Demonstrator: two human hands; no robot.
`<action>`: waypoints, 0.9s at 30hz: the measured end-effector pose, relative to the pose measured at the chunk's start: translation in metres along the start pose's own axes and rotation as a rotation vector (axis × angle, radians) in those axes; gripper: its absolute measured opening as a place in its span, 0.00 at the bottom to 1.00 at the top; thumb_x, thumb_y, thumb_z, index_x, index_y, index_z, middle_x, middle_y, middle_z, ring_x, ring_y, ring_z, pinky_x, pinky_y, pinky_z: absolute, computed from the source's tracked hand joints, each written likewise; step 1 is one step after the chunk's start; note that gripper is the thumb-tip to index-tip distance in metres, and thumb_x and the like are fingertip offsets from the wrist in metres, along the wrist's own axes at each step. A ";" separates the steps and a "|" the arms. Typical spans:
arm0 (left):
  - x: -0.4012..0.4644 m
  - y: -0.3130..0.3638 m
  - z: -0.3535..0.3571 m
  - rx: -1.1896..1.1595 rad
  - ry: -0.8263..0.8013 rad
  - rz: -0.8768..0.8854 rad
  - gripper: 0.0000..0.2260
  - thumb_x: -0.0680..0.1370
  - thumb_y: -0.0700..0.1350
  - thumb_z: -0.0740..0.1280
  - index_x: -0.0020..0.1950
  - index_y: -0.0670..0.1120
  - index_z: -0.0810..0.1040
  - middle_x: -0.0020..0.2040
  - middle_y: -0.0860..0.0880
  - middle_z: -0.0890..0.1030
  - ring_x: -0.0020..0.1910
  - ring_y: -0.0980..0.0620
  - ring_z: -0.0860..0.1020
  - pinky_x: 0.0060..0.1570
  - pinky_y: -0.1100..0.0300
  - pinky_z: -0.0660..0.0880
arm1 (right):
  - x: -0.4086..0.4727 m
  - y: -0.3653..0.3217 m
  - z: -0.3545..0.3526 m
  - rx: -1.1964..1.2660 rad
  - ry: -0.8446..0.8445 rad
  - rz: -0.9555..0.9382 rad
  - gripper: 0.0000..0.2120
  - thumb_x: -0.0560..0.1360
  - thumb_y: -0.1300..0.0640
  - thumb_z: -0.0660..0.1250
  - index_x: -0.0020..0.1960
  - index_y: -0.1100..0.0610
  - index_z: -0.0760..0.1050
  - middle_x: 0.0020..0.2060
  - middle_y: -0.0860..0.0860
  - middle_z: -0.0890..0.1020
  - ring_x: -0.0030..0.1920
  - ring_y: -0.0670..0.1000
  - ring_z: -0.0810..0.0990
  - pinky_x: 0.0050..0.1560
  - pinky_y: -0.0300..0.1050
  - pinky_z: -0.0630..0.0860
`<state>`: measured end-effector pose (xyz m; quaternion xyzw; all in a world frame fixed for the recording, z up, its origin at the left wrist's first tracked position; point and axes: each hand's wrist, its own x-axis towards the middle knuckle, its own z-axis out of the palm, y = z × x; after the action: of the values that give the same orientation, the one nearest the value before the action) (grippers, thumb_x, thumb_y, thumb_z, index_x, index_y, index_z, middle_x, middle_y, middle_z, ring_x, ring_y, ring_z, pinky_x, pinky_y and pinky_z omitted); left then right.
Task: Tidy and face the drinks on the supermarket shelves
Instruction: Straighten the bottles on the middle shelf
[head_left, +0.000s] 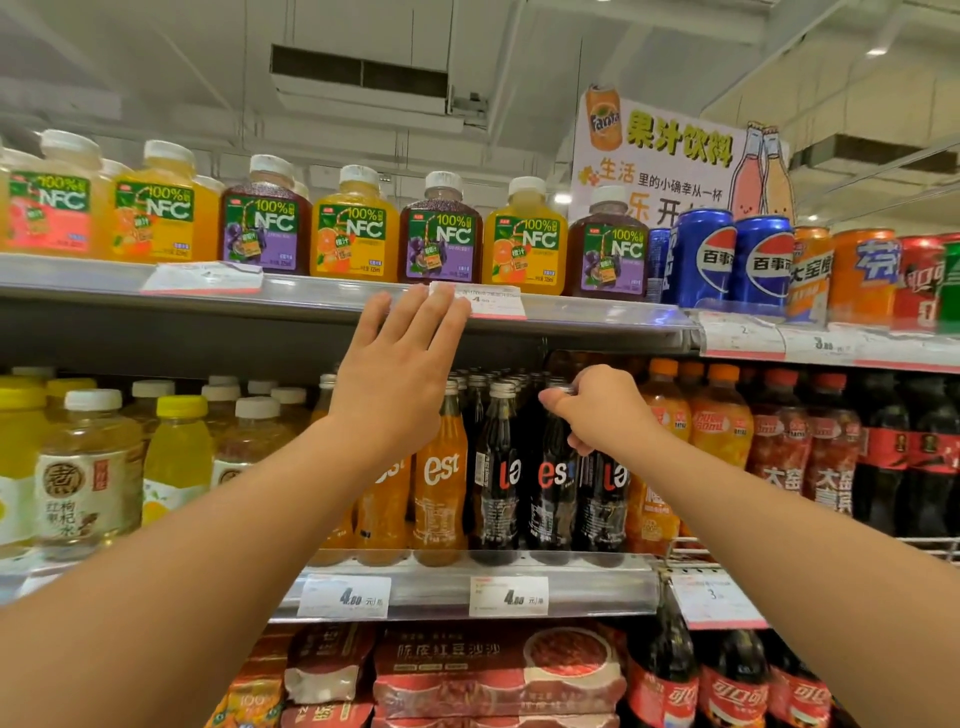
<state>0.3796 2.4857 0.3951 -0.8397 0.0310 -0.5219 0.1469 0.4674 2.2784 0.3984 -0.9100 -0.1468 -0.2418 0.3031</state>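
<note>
Right hand: we see the right hand (605, 410) curled round the neck of a dark glass est cola bottle (551, 483), thumb out to the left just under its silver cap, fingers wrapped behind.
Bottle position: it stands upright at the front of the middle shelf (467, 587), label facing us, the grip right at its top.
Neighbours: a second dark est cola bottle (496, 473) just to its left and a third (602, 499) to its right both show their labels turned sideways.
Left hand: the left hand (397, 374) is up with fingers straight and spread, its fingertips (441, 301) over the grey metal edge of the upper shelf (332, 299), beside a white and red price tag (493, 301); we can't tell if they press on it.
Middle shelf holds: orange glass est soda bottles (439, 483) left of the colas, yellow-capped plastic juice bottles (176, 457) further left, orange and red plastic bottles (722, 431) right.
Upper shelf holds: squat NFC juice bottles (353, 228) with white caps, in yellow, purple and pink, then blue Pepsi cans (706, 257).
Below: flat red wrapped packs (498, 670) and red-labelled cola bottles (732, 680).
</note>
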 end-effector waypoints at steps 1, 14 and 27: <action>0.000 0.000 0.000 0.000 0.001 0.001 0.42 0.71 0.41 0.69 0.78 0.49 0.48 0.79 0.47 0.52 0.78 0.45 0.46 0.74 0.47 0.39 | 0.000 -0.002 0.000 -0.007 -0.006 0.013 0.19 0.78 0.44 0.65 0.43 0.61 0.74 0.29 0.55 0.82 0.24 0.50 0.81 0.27 0.39 0.74; -0.001 0.001 0.002 -0.012 0.020 -0.008 0.43 0.69 0.41 0.71 0.77 0.49 0.49 0.79 0.46 0.54 0.77 0.45 0.48 0.74 0.48 0.38 | -0.011 -0.028 -0.005 -0.236 0.129 -0.280 0.17 0.78 0.49 0.64 0.62 0.59 0.74 0.54 0.55 0.78 0.54 0.55 0.79 0.48 0.44 0.76; -0.001 0.001 0.004 -0.012 0.040 -0.007 0.42 0.69 0.41 0.69 0.77 0.48 0.49 0.79 0.46 0.54 0.77 0.44 0.48 0.74 0.47 0.38 | -0.012 -0.075 -0.004 -0.266 -0.205 -0.163 0.17 0.80 0.58 0.63 0.69 0.55 0.73 0.64 0.55 0.76 0.61 0.56 0.77 0.61 0.49 0.76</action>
<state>0.3824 2.4859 0.3924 -0.8300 0.0342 -0.5389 0.1394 0.4252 2.3327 0.4309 -0.9471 -0.2167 -0.1889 0.1431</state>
